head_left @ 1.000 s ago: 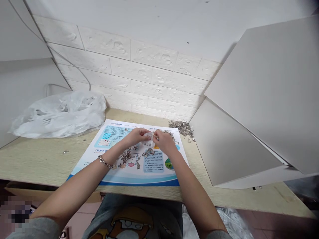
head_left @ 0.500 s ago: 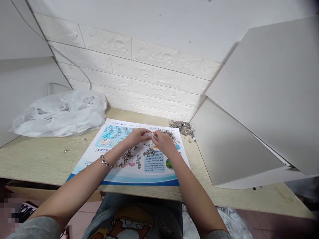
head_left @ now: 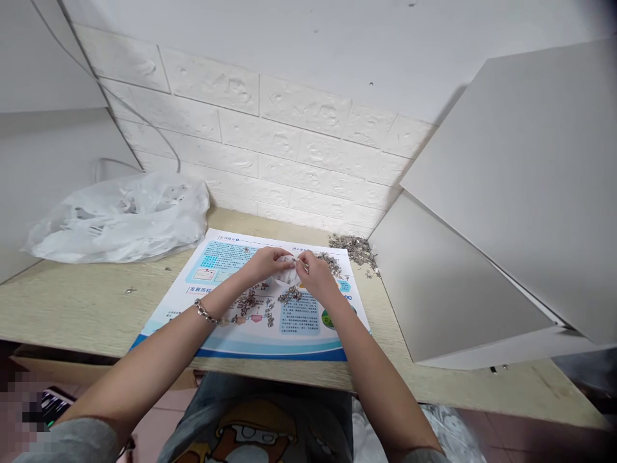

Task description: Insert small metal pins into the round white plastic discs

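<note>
Over the printed sheet, my left hand (head_left: 270,262) is closed on a thin white plastic piece (head_left: 288,276) whose exact kind is unclear. My right hand (head_left: 311,269) meets it from the other side, thumb and fingertips pinched together at the piece's edge. Whatever lies between those fingertips is too small to make out. Below the hands, small shiny metal parts (head_left: 290,295) form a little heap. To its left are more metal parts (head_left: 248,300), and another pile (head_left: 330,262) shows behind my right hand.
The printed sheet (head_left: 226,344) lies on a wooden table (head_left: 96,315). A clear bag of white pieces (head_left: 120,225) rests at the left. A larger metal-parts heap (head_left: 355,249) sits by the brick-patterned wall (head_left: 279,138). White panels (head_left: 463,276) stand at the right.
The hands stay together in nearly the same place. The white plastic piece has tilted slightly and shows a little more below the fingers. The whole view has shifted slightly.
</note>
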Demonstrator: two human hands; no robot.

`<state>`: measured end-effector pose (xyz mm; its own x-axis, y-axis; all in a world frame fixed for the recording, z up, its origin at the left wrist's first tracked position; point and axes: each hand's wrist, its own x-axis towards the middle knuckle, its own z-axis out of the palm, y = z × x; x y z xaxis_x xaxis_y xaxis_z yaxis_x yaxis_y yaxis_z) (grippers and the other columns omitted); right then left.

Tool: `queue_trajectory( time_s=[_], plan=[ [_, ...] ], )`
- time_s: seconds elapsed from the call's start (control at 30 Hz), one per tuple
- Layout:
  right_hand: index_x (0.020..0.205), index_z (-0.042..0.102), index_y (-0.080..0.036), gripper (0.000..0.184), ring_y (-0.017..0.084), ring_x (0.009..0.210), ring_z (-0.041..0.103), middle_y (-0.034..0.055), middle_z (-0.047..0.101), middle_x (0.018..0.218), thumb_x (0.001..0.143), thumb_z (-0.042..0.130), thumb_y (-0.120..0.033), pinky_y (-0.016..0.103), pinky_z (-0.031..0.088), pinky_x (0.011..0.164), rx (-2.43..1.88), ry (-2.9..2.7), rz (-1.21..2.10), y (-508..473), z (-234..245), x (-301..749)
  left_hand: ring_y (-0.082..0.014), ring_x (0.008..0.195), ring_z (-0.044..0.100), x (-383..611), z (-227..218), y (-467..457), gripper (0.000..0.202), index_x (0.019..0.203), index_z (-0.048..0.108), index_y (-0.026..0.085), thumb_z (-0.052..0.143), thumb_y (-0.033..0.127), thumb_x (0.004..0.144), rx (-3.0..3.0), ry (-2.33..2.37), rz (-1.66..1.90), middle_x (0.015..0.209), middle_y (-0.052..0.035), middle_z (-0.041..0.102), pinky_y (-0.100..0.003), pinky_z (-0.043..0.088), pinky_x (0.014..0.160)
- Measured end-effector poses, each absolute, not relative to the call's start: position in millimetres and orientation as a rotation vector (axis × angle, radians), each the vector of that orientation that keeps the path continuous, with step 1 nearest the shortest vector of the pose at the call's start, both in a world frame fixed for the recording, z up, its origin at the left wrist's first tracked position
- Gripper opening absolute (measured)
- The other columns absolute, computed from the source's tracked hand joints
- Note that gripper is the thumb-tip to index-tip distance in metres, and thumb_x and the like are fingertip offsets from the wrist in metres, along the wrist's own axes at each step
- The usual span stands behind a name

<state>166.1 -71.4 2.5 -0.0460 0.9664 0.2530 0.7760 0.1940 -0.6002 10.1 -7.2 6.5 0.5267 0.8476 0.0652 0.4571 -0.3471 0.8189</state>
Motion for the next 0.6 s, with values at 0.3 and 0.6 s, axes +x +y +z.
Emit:
queue_trajectory(
  time_s=[0.3,0.6],
  plan=[
    [0.08,0.044,-0.02,0.014,0.014,0.059,0.043,0.0003,0.051,0.066,0.079,0.037,-0.031,0.023,0.025,0.052,-1.655,-1.932,0.341,-69.3,1.9,171.1,-0.0175,0.068,0.053,9.7,9.2,-9.4,0.031,0.09,0.068,0.019,0.062,0.039,0.067,2.018,1.044,0.612,0.074,-0.0038,0.064,-0.025,0.034,0.057],
    [0.083,0.045,-0.02,0.015,0.014,0.058,0.044,0.0012,0.053,0.069,0.08,0.036,-0.031,0.023,0.024,0.052,-1.638,-1.962,0.246,-67.7,-3.1,171.1,-0.0144,0.061,0.048,10.4,13.7,-12.9,0.03,0.087,0.066,0.016,0.058,0.04,0.071,2.024,1.02,0.61,0.067,-0.0035,0.06,-0.025,0.031,0.053]
  ],
)
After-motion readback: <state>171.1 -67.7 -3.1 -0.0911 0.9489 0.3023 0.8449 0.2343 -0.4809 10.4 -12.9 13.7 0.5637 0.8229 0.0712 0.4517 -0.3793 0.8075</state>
